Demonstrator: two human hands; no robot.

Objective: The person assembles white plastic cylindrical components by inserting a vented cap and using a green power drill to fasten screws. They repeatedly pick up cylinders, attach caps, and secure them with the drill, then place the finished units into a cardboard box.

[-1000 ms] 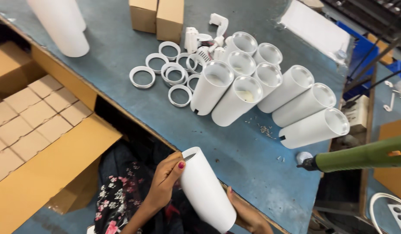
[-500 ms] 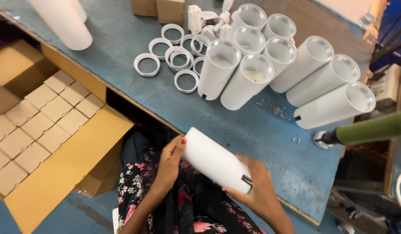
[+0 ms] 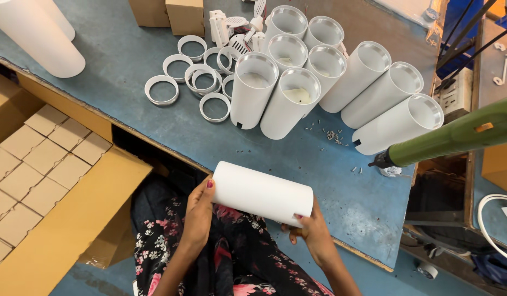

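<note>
We hold the white plastic cylinder (image 3: 263, 193) sideways — left hand (image 3: 198, 214) | right hand (image 3: 310, 233) each cupping an end (steadying it) | above blue surface (image 3: 127, 60).

Bright, even light from overhead gives soft, short shadows on the worktop (image 3: 127, 60). The picture is sharp throughout, with slight wide-angle bending at the edges.

A plain white tube (image 3: 263, 193) is lying sideways, slightly tilted, spanning between the left hand (image 3: 198, 211) and right hand (image 3: 314, 235).
</note>
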